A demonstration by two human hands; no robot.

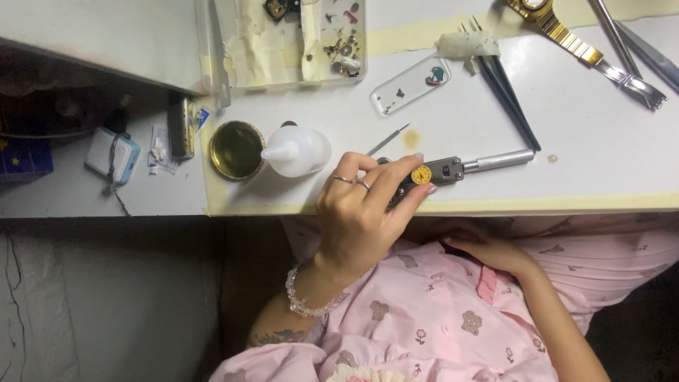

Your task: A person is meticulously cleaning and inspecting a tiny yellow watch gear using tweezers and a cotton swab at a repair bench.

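Note:
My left hand [364, 212] reaches up over the front edge of the white worktop [580, 141] and grips a small metal holder with a silver handle [460, 168]. A small round yellow watch dial [421, 175] sits in the holder, just under my fingertips. A thin pointed pin tool [387, 140] lies right behind my fingers. My right hand [488, 251] lies flat on my pink patterned clothes below the table edge and holds nothing. There are rings on two left fingers and a bead bracelet on that wrist.
A white squeeze bottle [297, 150] lies beside a round brass dish [237, 148] to the left. Further back are a clear tray of tiny parts [297, 42], a small clear case [410, 85], black tweezers [506, 92], a gold watch [559, 28] and silver tools [629, 64].

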